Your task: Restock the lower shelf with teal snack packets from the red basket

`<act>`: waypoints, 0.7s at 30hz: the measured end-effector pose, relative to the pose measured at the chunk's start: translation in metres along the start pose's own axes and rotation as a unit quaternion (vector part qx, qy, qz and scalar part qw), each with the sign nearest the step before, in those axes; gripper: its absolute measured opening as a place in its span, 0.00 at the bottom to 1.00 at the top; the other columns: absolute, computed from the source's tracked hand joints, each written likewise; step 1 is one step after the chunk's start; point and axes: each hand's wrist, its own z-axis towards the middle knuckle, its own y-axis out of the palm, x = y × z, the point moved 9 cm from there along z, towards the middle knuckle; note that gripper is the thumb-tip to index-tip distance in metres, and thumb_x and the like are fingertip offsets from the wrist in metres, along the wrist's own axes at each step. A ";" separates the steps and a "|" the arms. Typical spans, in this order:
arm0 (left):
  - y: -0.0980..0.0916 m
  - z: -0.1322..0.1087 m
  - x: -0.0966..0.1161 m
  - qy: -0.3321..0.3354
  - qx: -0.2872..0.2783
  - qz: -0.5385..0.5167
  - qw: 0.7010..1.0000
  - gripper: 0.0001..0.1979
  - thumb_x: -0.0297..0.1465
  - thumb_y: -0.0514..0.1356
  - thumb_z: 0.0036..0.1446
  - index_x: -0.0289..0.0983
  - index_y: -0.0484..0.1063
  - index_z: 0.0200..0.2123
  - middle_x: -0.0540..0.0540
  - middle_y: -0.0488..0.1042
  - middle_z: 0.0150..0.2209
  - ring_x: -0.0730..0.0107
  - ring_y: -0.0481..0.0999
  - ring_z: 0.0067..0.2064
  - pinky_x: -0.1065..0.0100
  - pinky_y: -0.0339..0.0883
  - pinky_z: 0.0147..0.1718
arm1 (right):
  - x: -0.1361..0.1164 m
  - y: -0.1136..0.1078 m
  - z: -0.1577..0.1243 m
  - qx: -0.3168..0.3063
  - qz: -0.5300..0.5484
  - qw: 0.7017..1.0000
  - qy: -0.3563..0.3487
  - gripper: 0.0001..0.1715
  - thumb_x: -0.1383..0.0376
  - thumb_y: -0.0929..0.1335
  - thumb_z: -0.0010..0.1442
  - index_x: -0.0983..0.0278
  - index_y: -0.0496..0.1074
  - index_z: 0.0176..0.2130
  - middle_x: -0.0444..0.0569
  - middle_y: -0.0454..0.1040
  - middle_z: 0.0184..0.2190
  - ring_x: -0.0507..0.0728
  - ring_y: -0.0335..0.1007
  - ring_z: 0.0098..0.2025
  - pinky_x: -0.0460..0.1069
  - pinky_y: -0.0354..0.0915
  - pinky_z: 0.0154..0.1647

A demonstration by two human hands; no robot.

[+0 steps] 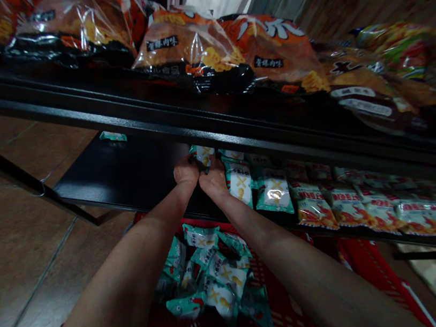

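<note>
Left hand (185,171) and right hand (213,180) both curl closed on one small crinkly teal-and-white foil snack packet (204,155) — over the smooth black lower shelf (122,171), bare leftward.

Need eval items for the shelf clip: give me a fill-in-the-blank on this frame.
1. Both hands, left hand and right hand, hold one teal snack packet at the ____ shelf.
2. The basket below the arms is ____.
3. The basket holds more ____ packets.
4. Large orange bags lie on the ____ shelf.

Missing: lower; red; teal; upper
</note>
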 end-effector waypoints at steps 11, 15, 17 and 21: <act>-0.002 0.000 -0.001 -0.008 -0.009 0.006 1.000 0.17 0.30 0.55 0.54 0.40 0.73 0.47 0.44 0.76 0.47 0.65 0.75 0.47 0.70 0.65 0.43 | 0.000 0.002 0.000 -0.002 0.019 1.000 0.001 0.26 0.74 0.60 0.46 0.70 0.64 0.48 0.59 0.66 0.48 0.61 0.60 0.53 0.56 0.56 0.58; -0.005 -0.001 -0.001 -0.008 -0.004 0.007 1.000 0.17 0.29 0.54 0.54 0.39 0.72 0.48 0.43 0.76 0.46 0.65 0.75 0.47 0.69 0.65 0.44 | -0.003 0.001 -0.003 -0.004 0.018 1.000 -0.005 0.28 0.73 0.61 0.46 0.69 0.63 0.49 0.57 0.65 0.48 0.61 0.59 0.54 0.57 0.55 0.59; -0.006 -0.002 0.000 0.000 0.002 0.004 1.000 0.17 0.30 0.54 0.54 0.40 0.72 0.47 0.44 0.77 0.46 0.66 0.75 0.47 0.70 0.65 0.44 | -0.004 0.001 -0.005 -0.007 0.013 1.000 0.002 0.28 0.73 0.61 0.47 0.69 0.62 0.50 0.59 0.65 0.49 0.61 0.58 0.55 0.57 0.55 0.59; -0.009 -0.002 0.002 0.023 0.011 -0.015 1.000 0.15 0.30 0.56 0.53 0.41 0.72 0.45 0.47 0.77 0.44 0.67 0.75 0.45 0.70 0.66 0.43 | -0.002 0.003 -0.008 -0.013 0.014 1.000 0.021 0.30 0.73 0.61 0.47 0.70 0.61 0.51 0.61 0.63 0.52 0.63 0.57 0.57 0.59 0.54 0.59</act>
